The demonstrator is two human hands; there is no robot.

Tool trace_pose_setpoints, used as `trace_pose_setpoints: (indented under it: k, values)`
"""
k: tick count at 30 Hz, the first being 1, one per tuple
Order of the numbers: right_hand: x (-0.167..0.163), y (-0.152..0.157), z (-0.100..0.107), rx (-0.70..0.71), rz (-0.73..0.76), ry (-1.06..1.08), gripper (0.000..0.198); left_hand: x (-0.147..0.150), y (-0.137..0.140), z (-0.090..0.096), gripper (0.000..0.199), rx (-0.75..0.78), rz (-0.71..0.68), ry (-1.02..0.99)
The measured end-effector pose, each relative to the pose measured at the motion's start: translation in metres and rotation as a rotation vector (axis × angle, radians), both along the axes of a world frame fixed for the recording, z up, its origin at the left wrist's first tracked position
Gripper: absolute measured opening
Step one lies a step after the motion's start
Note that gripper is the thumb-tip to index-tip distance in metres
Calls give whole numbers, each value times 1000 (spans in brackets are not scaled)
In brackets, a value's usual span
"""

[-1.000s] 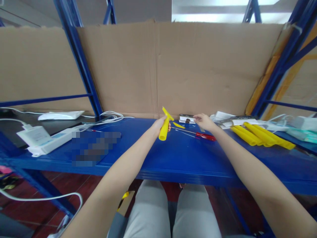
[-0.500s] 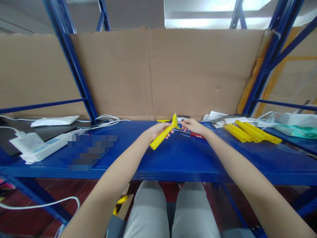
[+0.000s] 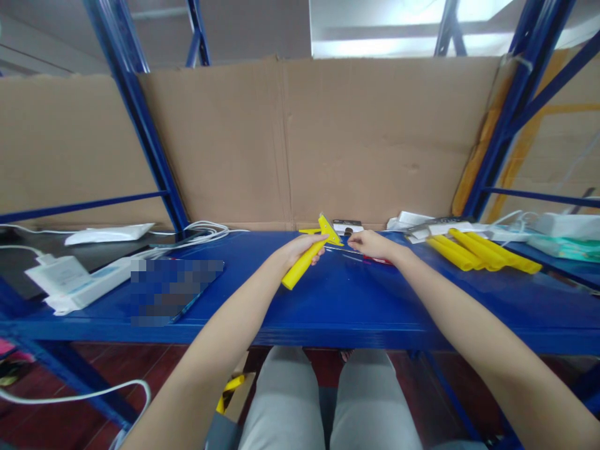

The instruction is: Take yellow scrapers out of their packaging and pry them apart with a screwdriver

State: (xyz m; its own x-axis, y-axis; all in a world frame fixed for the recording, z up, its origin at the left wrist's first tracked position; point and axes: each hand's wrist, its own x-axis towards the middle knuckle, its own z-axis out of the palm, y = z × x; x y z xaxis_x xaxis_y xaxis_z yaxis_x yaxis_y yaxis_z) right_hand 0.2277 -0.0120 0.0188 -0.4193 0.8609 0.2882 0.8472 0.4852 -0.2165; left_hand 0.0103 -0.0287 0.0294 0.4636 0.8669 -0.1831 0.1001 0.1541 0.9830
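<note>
My left hand (image 3: 304, 250) is closed around a yellow scraper (image 3: 302, 269), its round handle toward me and its flat, wedge-shaped head tilted up and turned to the right. Close by the head, my right hand (image 3: 368, 244) has its fingertips pinched together; whatever is between them is too small to make out. A screwdriver (image 3: 375, 259) with a red handle lies on the blue shelf under my right hand, partly hidden by it. Behind my left hand lies another yellow piece (image 3: 309, 230), mostly covered.
Several yellow tubes (image 3: 482, 250) lie at the right beside white packets (image 3: 410, 220). On the left are a white power strip (image 3: 98, 284), coiled white cable (image 3: 209, 230) and a blurred dark flat object (image 3: 175, 290). Cardboard (image 3: 351, 144) closes off the back.
The scraper has turned in my left hand so its head shows broadside. My right hand's fingers have drawn closer together near it.
</note>
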Motion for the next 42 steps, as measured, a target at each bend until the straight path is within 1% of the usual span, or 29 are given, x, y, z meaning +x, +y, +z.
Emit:
trace_pose_setpoints:
  k: [2, 4, 8, 11, 13, 16, 18, 23, 25, 27, 31, 35, 38, 42]
  values:
    - [5, -1, 0, 19, -23, -60, 27, 0, 2, 0, 15, 7, 0, 3]
    - [12, -2, -2, 10, -57, -113, 27, 0, 3, 1, 13, 19, 8, -1]
    - [22, -11, -2, -85, -133, -223, 23, 0, 4, 2, 15, 57, 75, 42]
    - [23, -18, 0, -170, -199, -266, 21, -1, 4, 2, 18, 153, 151, 106]
    - [22, -21, 0, -178, -231, -285, 16, -2, 4, 1, 19, 237, 184, 169]
    - [22, -22, 0, -160, -237, -310, 13, -5, 6, -2, 21, 325, 250, 283]
    - [25, -20, 0, -133, -231, -319, 11, -7, 7, -1, 22, 344, 296, 334]
    - [43, -16, 6, 38, -259, -345, 10, -12, 4, 3, 23, 330, 336, 386]
    - [49, -17, 7, 100, -268, -309, 11, -14, 5, 3, 21, 323, 359, 395]
    - [52, -19, 5, 134, -237, -221, 11, -15, 7, 2, 19, 323, 375, 394]
    - [50, -25, -1, 109, -113, -19, 10, -18, 11, -2, 20, 325, 383, 388]
    - [46, -28, -2, 120, -58, 132, 12, -18, 10, -2, 22, 321, 378, 396]
    - [44, -29, -1, 132, -54, 167, 13, -18, 8, -1, 22, 322, 373, 399]
    - [42, -30, -1, 103, -90, 139, 11, -17, 9, -1, 23, 325, 361, 382]
